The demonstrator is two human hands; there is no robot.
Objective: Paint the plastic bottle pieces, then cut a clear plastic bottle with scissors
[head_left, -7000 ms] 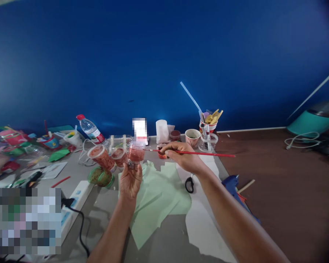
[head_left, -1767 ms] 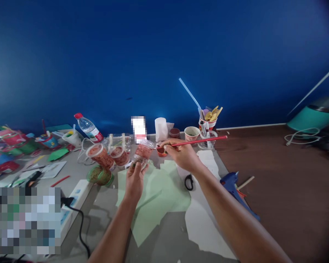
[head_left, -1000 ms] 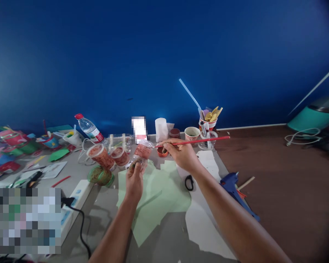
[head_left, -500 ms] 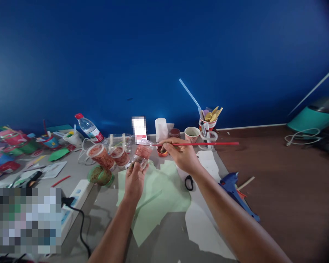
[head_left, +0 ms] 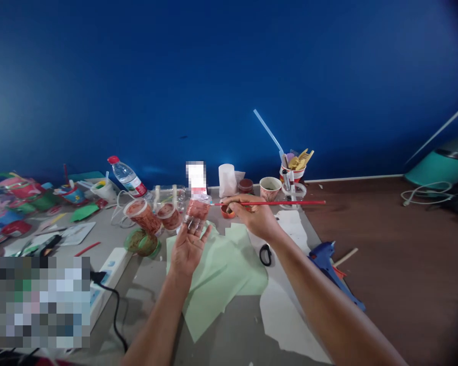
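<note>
A clear plastic bottle piece [head_left: 197, 209], its upper part coated reddish-brown, rests in my left hand [head_left: 188, 248]. The palm is turned up, with the fingers behind and around its clear lower end. My right hand [head_left: 254, 213] pinches a thin red paintbrush [head_left: 290, 203] held almost level. Its bristle end points left and meets or nearly meets the painted side; I cannot tell which. Just behind the right fingers stands a small orange paint pot [head_left: 227, 212], partly hidden. Pale green paper [head_left: 221, 274] lies beneath the hands.
Left of my hands stand painted cups [head_left: 142, 216], a green container [head_left: 142, 244], a water bottle [head_left: 127, 178] and a power strip [head_left: 109, 277]. To the right are a blue glue gun [head_left: 334, 272], black scissors handle [head_left: 265, 255], paper cup [head_left: 270, 188] and tool cup [head_left: 295, 173].
My left hand has turned its palm upward, rolling the bottle piece with it. The paintbrush has shifted slightly left along the painted part. The whole view has moved a little.
</note>
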